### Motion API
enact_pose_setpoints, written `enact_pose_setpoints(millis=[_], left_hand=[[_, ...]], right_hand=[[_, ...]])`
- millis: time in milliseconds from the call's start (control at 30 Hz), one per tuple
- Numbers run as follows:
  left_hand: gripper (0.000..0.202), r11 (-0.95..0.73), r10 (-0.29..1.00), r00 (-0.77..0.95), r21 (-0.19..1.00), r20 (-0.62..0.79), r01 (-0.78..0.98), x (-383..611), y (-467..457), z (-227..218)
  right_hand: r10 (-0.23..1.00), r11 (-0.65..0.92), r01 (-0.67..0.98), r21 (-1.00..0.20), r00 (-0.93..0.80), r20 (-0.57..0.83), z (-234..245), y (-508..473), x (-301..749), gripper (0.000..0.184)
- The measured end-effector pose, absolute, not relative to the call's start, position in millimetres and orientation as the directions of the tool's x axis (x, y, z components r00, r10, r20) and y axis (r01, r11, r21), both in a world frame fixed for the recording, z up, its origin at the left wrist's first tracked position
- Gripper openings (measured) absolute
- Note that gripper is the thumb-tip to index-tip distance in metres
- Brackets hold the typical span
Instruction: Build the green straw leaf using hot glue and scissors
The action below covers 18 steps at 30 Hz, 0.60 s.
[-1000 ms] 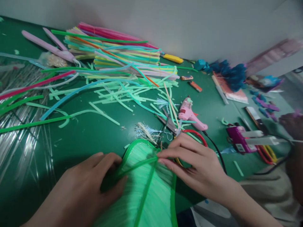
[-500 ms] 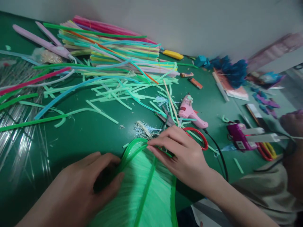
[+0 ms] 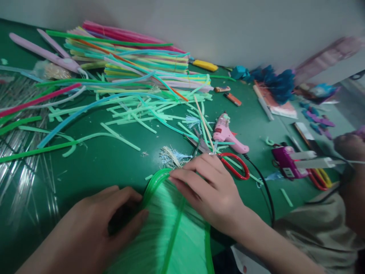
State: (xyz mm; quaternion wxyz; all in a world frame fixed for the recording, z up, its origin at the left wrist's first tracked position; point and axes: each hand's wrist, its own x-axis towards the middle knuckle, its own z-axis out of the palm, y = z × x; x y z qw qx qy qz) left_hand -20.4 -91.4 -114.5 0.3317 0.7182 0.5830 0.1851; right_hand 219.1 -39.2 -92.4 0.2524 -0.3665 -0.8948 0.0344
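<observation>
In front of me lies a green leaf-shaped piece [image 3: 159, 232], sheer and pleated, with a darker green rim and a rib down its middle. My right hand [image 3: 209, 190] pinches a green pipe cleaner [image 3: 160, 179] between thumb and fingertips at the rounded top edge. That strip curves along the rim beside another green edging. My left hand [image 3: 111, 220] curls around the left edge, its thumb over the sheet and its fingers partly behind the rim. Just past the top edge lie a pale tassel [image 3: 173, 156] and red-handled scissors [image 3: 235, 166], partly hidden by my right hand.
Bundled pipe cleaners [image 3: 148, 62] and loose pale-green strips [image 3: 134, 110] cover the back. A pink glue gun [image 3: 228, 133] with a black cord lies at right, near a purple box [image 3: 288, 161]. Pink shears [image 3: 54, 53] lie far left. Another person's sleeve [image 3: 316, 224] shows at right.
My right fingertips have slid slightly left along the top edge, and the green strip now lies closer to the rim. My left hand stays nearly in place.
</observation>
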Motion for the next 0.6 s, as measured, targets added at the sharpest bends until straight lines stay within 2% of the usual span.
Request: enact_pose_setpoints(millis=[300,600], left_hand=[[0.027,-0.159,0.942,0.32,0.705,-0.101,0.691,-23.2,-93.4,-118.2],[0.022,-0.228,0.929,0.365,0.694,-0.055,0.684,-26.9,-93.9,-123.3]], right_hand=[[0.635,0.75,0.619,-0.233,-0.573,0.518,-98.5,-44.1,219.8,0.004],[0.651,0.739,0.63,-0.237,-0.58,0.49,-102.6,-39.9,216.2,0.006]])
